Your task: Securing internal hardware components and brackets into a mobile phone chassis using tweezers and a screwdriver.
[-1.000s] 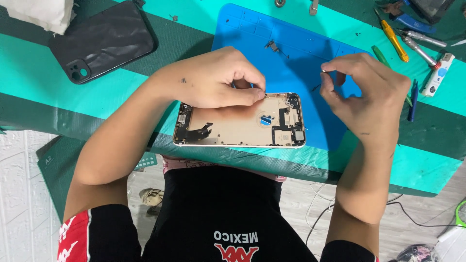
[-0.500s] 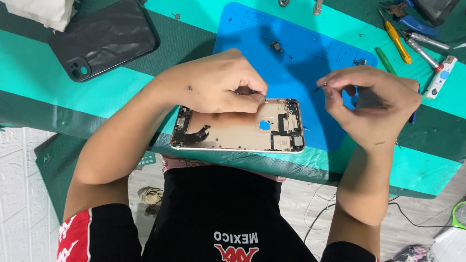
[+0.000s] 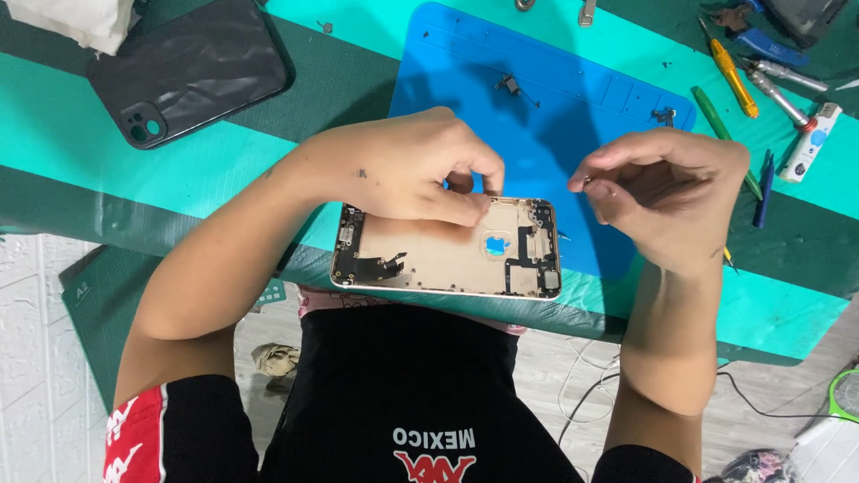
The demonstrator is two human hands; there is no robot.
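The gutted phone housing (image 3: 447, 250) lies open-side up at the bench's near edge, long axis left to right; it looks light, stiff and fragile, so grip its rim; your left hand (image 3: 407, 170) pinches at its far edge; your right hand (image 3: 667, 192), just beside, pinches something tiny; beyond lies the blue mat (image 3: 537, 80).

Table (image 3: 107, 134): teal with dark green stripes.
Mat (image 3: 573, 80): blue, lying on it.
Case (image 3: 192, 67): black, far left.
Tools (image 3: 761, 85): far right.
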